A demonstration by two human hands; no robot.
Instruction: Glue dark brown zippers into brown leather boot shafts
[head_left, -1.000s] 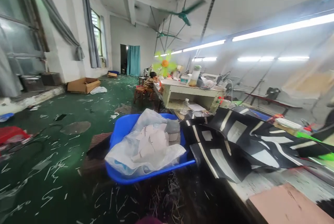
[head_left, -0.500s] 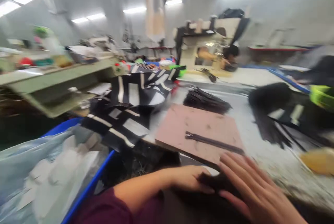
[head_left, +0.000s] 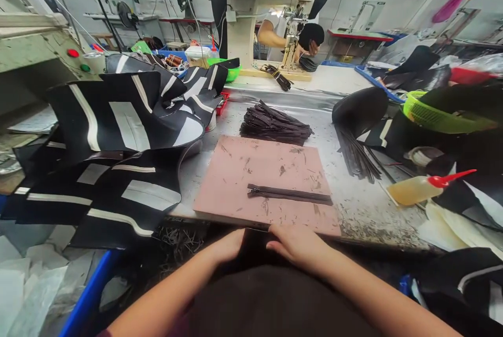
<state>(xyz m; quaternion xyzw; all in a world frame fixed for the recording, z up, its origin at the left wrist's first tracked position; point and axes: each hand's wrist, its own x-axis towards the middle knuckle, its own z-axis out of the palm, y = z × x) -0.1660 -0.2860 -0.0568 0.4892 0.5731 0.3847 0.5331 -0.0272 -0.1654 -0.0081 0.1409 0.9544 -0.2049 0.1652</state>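
Both my hands are at the near edge of the table, on a dark sheet of material (head_left: 257,247) that lies over my lap. My left hand (head_left: 230,245) is closed on its left side, with most fingers hidden beneath. Opposite it, my right hand (head_left: 294,242) grips the right side, fingers bent and thumb pointing inward. Just beyond them is a pink board (head_left: 228,185) with dark marks. One dark zipper (head_left: 291,195) lies across the board, its slider end to the left. Behind the board sits a pile of similar zippers (head_left: 275,123).
Black panels with white strips (head_left: 78,140) are heaped at left, above a blue-rimmed bin (head_left: 88,295) of scraps. At right are a glue bottle with red nozzle (head_left: 412,190), a green basket (head_left: 428,117) and more black pieces. A sewing machine (head_left: 241,28) and another person's arm (head_left: 271,37) are beyond.
The view has turned right and steadied. My right hand, earlier raised with extended fingers, is now lower, gripping the dark sheet opposite my left hand. The zipper still lies on the board.
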